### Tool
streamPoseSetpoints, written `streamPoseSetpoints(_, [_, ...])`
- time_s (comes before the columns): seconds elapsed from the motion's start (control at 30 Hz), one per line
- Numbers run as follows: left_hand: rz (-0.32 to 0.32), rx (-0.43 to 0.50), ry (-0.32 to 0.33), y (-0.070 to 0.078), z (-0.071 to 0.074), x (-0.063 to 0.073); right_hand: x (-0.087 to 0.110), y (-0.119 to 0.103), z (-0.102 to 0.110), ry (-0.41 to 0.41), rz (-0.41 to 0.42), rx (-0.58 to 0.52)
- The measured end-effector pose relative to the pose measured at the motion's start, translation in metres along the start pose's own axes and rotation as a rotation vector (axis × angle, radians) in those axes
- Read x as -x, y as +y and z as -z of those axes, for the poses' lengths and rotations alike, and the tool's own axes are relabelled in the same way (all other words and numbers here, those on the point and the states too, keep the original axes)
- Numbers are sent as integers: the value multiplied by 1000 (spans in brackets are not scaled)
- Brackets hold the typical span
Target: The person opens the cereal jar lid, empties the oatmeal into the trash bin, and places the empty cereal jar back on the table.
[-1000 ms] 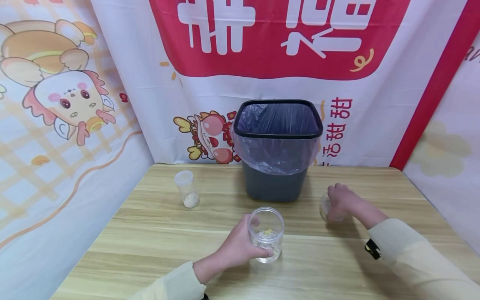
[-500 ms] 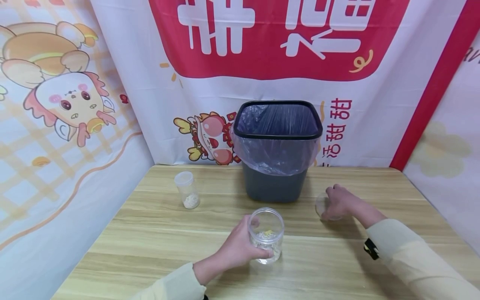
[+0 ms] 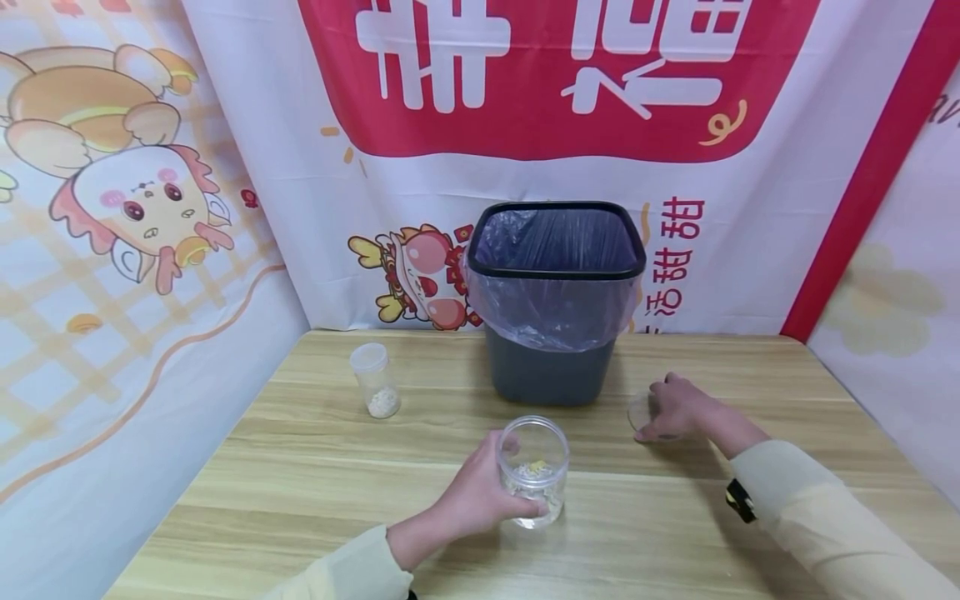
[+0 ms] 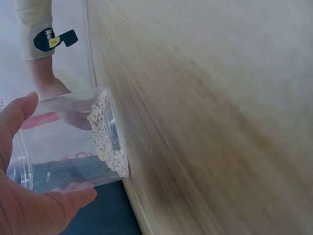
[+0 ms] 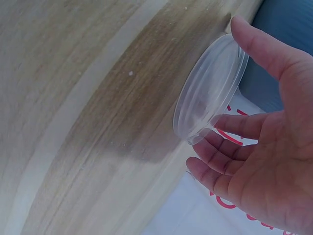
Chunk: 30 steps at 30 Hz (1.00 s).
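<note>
My left hand (image 3: 480, 492) grips a clear, open-topped jar (image 3: 551, 487) standing upright at the middle of the table. White flakes with some yellow bits lie in its bottom; the left wrist view shows the thumb and fingers on opposite sides of its wall, near the rim (image 4: 25, 161). Over to the right, my right hand (image 3: 673, 408) holds a clear round lid (image 5: 210, 88) by its edge, the thumb on one side and fingertips on the other. The lid is at or just above the tabletop; I cannot tell whether it touches.
A grey bin (image 3: 551, 367) with a black rim and a clear liner stands at the back, behind the jar. A smaller clear container (image 3: 373, 379) with white bits inside stands at the back left of the wooden table (image 3: 315, 492). Printed cloths hang around the table.
My right hand and the lid have shifted slightly to the left, towards the jar. The left hand and its jar stay where they were.
</note>
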<state>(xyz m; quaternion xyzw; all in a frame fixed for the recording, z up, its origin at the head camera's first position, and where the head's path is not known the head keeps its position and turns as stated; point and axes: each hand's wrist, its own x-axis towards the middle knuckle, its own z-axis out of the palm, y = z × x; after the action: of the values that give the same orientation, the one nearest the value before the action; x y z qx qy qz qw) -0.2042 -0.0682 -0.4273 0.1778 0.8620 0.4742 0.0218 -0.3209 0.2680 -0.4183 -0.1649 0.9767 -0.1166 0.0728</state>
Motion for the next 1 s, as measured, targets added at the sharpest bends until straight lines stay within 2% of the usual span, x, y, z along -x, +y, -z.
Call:
streamPoseSetpoints(0.37, [-5,2,4,-1,-1,-1,2,-2,1,-31,-14,-32])
streamPoseSetpoints(0.6, [15,-2,8,1,0,-1,4,-3,2,-47,-26,-44])
streamPoseSetpoints(1.0, [18,37,-7,6,11,0,17,-12,9,29,-15,7])
